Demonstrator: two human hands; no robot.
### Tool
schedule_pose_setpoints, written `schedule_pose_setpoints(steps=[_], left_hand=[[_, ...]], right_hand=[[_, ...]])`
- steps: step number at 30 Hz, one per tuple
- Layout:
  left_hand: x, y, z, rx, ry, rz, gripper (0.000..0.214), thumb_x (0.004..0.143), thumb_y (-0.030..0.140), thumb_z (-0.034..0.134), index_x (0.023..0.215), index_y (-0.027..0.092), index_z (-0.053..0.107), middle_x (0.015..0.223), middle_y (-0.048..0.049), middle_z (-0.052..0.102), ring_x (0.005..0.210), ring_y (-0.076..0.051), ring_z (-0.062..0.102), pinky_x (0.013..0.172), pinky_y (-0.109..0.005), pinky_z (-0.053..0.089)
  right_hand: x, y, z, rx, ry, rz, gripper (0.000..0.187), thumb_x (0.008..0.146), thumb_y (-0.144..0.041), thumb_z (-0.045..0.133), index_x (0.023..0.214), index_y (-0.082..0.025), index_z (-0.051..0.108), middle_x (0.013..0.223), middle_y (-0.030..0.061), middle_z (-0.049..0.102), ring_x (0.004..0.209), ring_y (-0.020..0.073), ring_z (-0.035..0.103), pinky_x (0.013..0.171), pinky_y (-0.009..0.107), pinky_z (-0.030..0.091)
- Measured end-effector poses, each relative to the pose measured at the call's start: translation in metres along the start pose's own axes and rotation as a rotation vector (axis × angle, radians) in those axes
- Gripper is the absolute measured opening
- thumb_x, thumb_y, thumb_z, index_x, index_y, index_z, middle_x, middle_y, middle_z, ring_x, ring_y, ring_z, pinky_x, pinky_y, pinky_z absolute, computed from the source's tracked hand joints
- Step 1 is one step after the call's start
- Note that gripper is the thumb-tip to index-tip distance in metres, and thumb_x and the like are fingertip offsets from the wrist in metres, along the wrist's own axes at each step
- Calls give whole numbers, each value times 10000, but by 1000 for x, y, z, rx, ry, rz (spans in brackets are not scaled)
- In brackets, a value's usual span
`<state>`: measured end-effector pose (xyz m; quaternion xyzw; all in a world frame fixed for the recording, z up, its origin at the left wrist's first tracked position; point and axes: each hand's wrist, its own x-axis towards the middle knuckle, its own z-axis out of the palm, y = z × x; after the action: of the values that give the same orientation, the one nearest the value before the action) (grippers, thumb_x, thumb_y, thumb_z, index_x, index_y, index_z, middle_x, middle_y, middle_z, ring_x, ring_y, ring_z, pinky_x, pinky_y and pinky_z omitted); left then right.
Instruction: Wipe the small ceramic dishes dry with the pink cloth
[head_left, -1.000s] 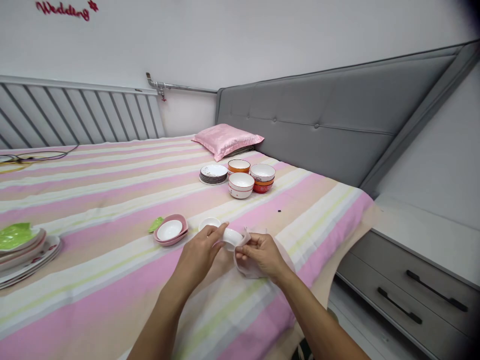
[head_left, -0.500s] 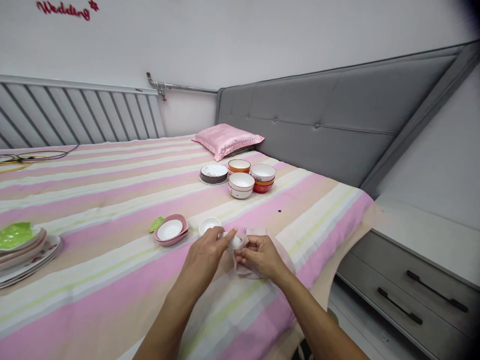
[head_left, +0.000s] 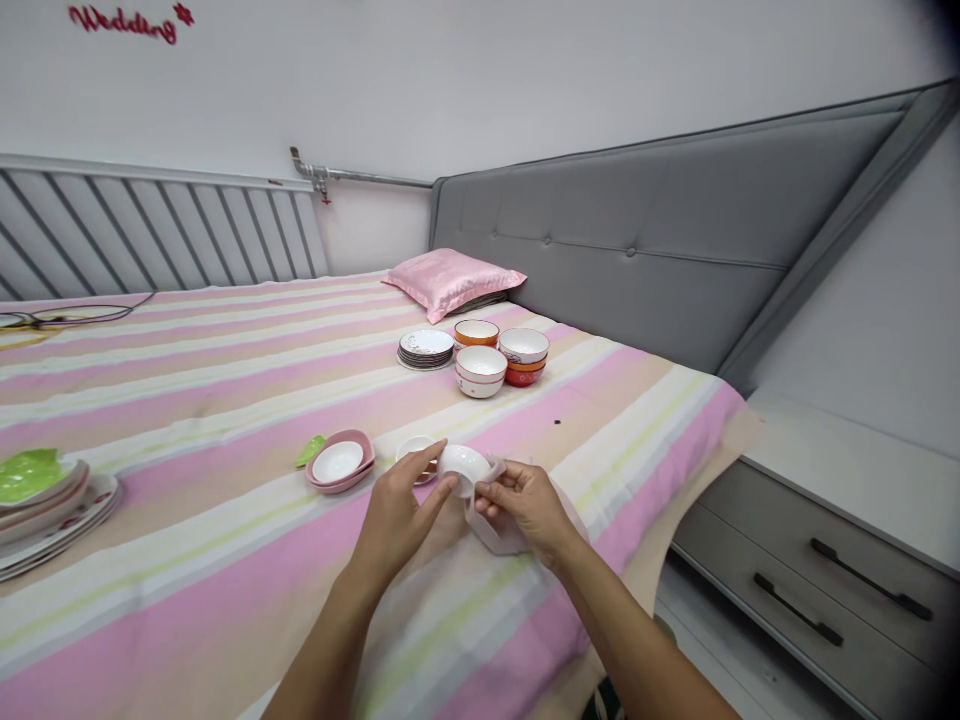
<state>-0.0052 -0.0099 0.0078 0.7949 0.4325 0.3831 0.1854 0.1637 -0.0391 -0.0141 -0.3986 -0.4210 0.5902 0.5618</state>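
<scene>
A small white bowl [head_left: 463, 462] is tipped up between my two hands, above the striped bedspread. My left hand [head_left: 397, 510] grips its left side, thumb below and fingers at the rim. On the other side, my right hand [head_left: 527, 508] pinches a thin, see-through plastic bag [head_left: 495, 535] against the bowl's right edge. The rest of the bag spreads over the bed under my right hand. Partly hidden behind my left fingers, another small white bowl [head_left: 412, 445] rests on the bed. Left of it, a white bowl [head_left: 337, 462] sits in pink dishes [head_left: 361, 445].
Farther back stand stacked bowls [head_left: 481, 372] and a pile of small plates [head_left: 426, 345], before a pink pillow [head_left: 454, 278]. Larger plates with a green leaf-shaped dish [head_left: 30, 472] lie at far left. A grey headboard [head_left: 600, 210] and a drawer cabinet [head_left: 817, 550] border the right.
The small white bowl, mostly covered by my fingers and the bag before, now shows its inside between my hands. My left fingers have spread around its left side.
</scene>
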Motion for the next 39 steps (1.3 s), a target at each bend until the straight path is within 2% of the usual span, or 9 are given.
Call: schedule_pose_setpoints(steps=[6, 15, 17, 20, 22, 24, 28, 33, 39], left_hand=[[-1, 1, 5, -81, 22, -93, 471, 750, 406, 570, 1174, 204, 540, 1108, -83, 613, 877, -191, 603, 786, -346, 500], [-1, -1, 7, -222, -4, -94, 449, 767, 367, 547, 1187, 210, 533, 1167, -94, 573, 1016, -231, 557, 839, -396, 486], [0, 0, 8, -317, -20, -154, 503, 749, 362, 571, 1222, 208, 497, 1189, -100, 559, 1015, -228, 567, 864, -406, 471], [2, 3, 9, -533, -56, -337, 628, 708, 372, 619, 1271, 165, 430, 1172, -137, 568, 980, -237, 594, 850, -414, 471], [3, 6, 9, -657, -121, -424, 632, 696, 381, 633, 1246, 130, 450, 1124, -158, 596, 977, -251, 594, 832, -415, 474], [3, 8, 7, -728, -197, -450, 581, 705, 386, 626, 1204, 120, 493, 1081, -155, 621, 971, -254, 591, 837, -417, 462], [3, 7, 4, -723, -231, -427, 521, 743, 381, 587, 1198, 139, 510, 1034, -119, 635, 946, -234, 582, 834, -398, 446], [4, -2, 4, -640, -222, -308, 517, 771, 348, 550, 1251, 171, 471, 1059, -86, 610, 951, -209, 553, 824, -349, 442], [4, -17, -1, -324, -200, -139, 463, 801, 331, 490, 1246, 208, 476, 1014, -66, 610, 848, -186, 582, 783, -343, 459]], right_hand=[[-1, -1, 0, 2, -6, 14, 237, 636, -334, 719, 737, -132, 643, 608, 2, 624, 504, 56, 515, 495, 166, 388], [0, 0, 0, -6, -6, 10, 277, 622, -362, 720, 756, -132, 644, 603, 4, 623, 497, 70, 518, 482, 187, 389], [-1, -2, 1, 5, 10, 12, 287, 607, -366, 728, 741, -128, 638, 600, 6, 623, 489, 66, 513, 478, 187, 386], [-1, -4, 4, 33, 51, 12, 296, 591, -354, 741, 740, -123, 631, 592, 5, 621, 485, 57, 508, 477, 176, 379], [-1, -5, 4, 55, 70, 18, 297, 586, -350, 746, 734, -123, 623, 582, 3, 617, 476, 52, 499, 461, 169, 366], [-1, -5, 4, 67, 76, 22, 299, 588, -354, 745, 729, -124, 617, 572, 1, 614, 465, 49, 489, 447, 165, 352], [-1, -4, 3, 55, 61, 6, 291, 598, -363, 739, 718, -127, 620, 586, 6, 622, 479, 50, 494, 476, 169, 366], [-1, -3, 3, 12, 32, -1, 294, 601, -377, 733, 710, -122, 636, 599, 20, 624, 486, 61, 489, 494, 194, 382], [0, 3, 4, -3, -20, 6, 286, 585, -382, 738, 667, -126, 639, 566, 7, 599, 464, 61, 468, 474, 208, 378]])
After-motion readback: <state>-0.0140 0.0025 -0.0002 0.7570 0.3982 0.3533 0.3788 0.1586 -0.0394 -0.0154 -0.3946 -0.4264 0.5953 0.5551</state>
